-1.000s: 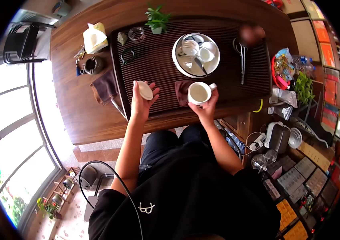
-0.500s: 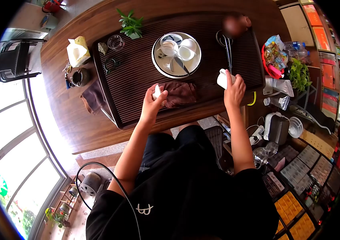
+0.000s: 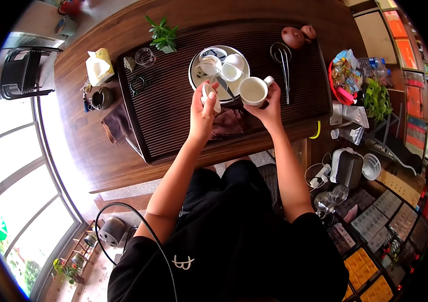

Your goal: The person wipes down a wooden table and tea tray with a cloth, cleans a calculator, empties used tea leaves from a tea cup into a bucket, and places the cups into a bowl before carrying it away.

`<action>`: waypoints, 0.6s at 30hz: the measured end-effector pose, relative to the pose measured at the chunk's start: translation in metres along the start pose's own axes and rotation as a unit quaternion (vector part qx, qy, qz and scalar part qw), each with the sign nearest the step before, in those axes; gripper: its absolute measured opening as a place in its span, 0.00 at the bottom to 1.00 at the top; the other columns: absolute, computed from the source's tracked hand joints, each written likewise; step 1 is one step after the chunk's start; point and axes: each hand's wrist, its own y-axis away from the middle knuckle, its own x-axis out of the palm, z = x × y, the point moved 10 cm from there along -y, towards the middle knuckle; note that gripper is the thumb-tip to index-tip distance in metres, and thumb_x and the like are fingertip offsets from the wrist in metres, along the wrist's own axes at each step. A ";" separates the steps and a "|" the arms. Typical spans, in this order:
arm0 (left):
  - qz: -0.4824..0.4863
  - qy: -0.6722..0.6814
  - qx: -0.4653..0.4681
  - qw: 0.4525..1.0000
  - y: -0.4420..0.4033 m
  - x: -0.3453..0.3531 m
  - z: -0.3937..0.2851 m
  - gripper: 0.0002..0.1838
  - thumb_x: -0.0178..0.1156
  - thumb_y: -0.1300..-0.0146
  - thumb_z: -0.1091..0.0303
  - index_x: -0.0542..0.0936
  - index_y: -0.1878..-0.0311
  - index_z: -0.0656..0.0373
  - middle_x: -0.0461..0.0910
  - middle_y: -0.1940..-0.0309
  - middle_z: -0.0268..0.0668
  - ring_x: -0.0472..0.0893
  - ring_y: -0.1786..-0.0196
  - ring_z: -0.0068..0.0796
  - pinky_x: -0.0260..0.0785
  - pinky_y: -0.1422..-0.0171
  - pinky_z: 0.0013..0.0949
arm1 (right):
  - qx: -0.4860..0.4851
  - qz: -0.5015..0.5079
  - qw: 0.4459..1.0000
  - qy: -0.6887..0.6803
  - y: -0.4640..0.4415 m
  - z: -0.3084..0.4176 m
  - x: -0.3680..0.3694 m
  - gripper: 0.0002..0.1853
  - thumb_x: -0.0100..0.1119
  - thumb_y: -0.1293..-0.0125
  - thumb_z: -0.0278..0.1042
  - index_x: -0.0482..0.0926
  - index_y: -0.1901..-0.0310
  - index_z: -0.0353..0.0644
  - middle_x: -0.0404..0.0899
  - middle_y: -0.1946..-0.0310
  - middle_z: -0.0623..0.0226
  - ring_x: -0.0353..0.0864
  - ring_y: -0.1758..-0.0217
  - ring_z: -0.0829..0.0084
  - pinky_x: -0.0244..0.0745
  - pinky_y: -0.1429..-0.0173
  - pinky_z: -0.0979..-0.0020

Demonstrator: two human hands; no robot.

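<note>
My left hand [image 3: 204, 110] holds a white lid [image 3: 211, 97], tilted on its edge, just below the round white tray. In my right hand [image 3: 269, 108] is a white cup [image 3: 253, 91], its opening facing up toward the camera and its handle at the upper right. Lid and cup are apart. The round tray [image 3: 193, 74] holds white cups, a clear glass vessel and a dark-tipped utensil. A crumpled brown cloth [image 3: 228, 122] lies between my wrists on the slatted tea tray [image 3: 161, 118].
A brown teapot [image 3: 293, 37] and metal tongs [image 3: 286, 75] are at the right of the tea tray. Along its left lie a potted plant [image 3: 164, 36], a glass dish [image 3: 145, 56], a tissue pack [image 3: 99, 67] and a dark pot [image 3: 102, 98].
Over the last half second, the cup has moved left from the tray's right side and turned upright. The lid has risen toward the round tray, nearer the cup.
</note>
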 end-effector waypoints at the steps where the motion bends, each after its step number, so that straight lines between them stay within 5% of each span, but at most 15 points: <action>1: -0.014 -0.025 0.018 0.999 -0.003 -0.002 -0.002 0.30 0.59 0.24 0.60 0.63 0.27 0.65 0.76 0.35 0.43 0.75 0.39 0.27 0.66 0.33 0.30 | 0.000 0.007 1.000 0.011 -0.004 0.004 0.007 0.58 0.86 0.55 0.35 0.53 0.28 0.37 0.75 0.39 0.55 0.76 0.36 0.65 0.69 0.32 0.61; 5: -0.058 -0.064 0.075 0.993 -0.007 -0.010 -0.003 0.29 0.56 0.23 0.59 0.63 0.27 0.65 0.76 0.36 0.44 0.74 0.37 0.28 0.65 0.31 0.31 | 0.013 0.035 0.999 0.021 -0.017 0.010 0.030 0.58 0.87 0.57 0.39 0.55 0.29 0.37 0.76 0.39 0.52 0.77 0.35 0.63 0.69 0.31 0.61; 12: -0.066 -0.033 0.031 0.997 -0.009 -0.029 0.022 0.32 0.52 0.21 0.51 0.61 0.27 0.64 0.74 0.33 0.48 0.73 0.33 0.32 0.63 0.27 0.33 | 0.007 0.029 0.994 0.102 -0.031 0.017 0.044 0.56 0.88 0.61 0.43 0.60 0.32 0.39 0.80 0.43 0.52 0.81 0.38 0.54 0.72 0.33 0.55; 18: -0.067 -0.043 0.067 0.995 -0.010 -0.026 0.020 0.28 0.53 0.22 0.59 0.63 0.27 0.64 0.76 0.36 0.44 0.74 0.39 0.26 0.64 0.31 0.30 | -0.037 0.033 0.984 0.171 -0.035 0.023 0.050 0.54 0.88 0.61 0.42 0.61 0.34 0.39 0.77 0.42 0.54 0.81 0.38 0.58 0.77 0.36 0.59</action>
